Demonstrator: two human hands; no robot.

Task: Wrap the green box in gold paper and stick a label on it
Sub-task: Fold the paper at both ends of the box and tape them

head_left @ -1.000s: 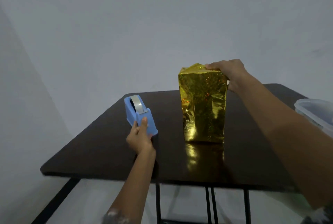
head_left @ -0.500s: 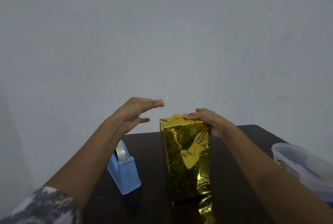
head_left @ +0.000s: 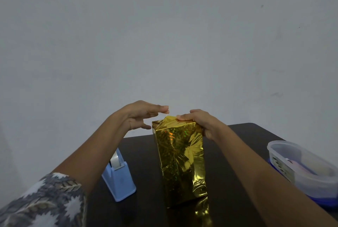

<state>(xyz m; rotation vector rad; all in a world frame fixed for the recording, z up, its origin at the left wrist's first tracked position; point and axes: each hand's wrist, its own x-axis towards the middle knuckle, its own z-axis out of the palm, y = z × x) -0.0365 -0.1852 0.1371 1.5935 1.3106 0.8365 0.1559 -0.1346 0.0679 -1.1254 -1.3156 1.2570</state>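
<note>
The box wrapped in shiny gold paper (head_left: 180, 164) stands upright in the middle of the dark table (head_left: 243, 135); no green shows. My right hand (head_left: 198, 121) grips its top right edge and presses the folded paper down. My left hand (head_left: 141, 115) hovers just left of and slightly above the box top, fingers stretched toward it, with a small sliver of clear tape (head_left: 167, 111) faintly visible at the fingertips. No label is in view.
A blue tape dispenser (head_left: 118, 179) with a clear roll stands left of the box, under my left forearm. A translucent plastic container (head_left: 300, 164) sits at the table's right edge. A plain grey wall is behind.
My left hand left the tape dispenser, rose and moved right to the box top. My right hand stayed on the box. The camera moved closer and lower.
</note>
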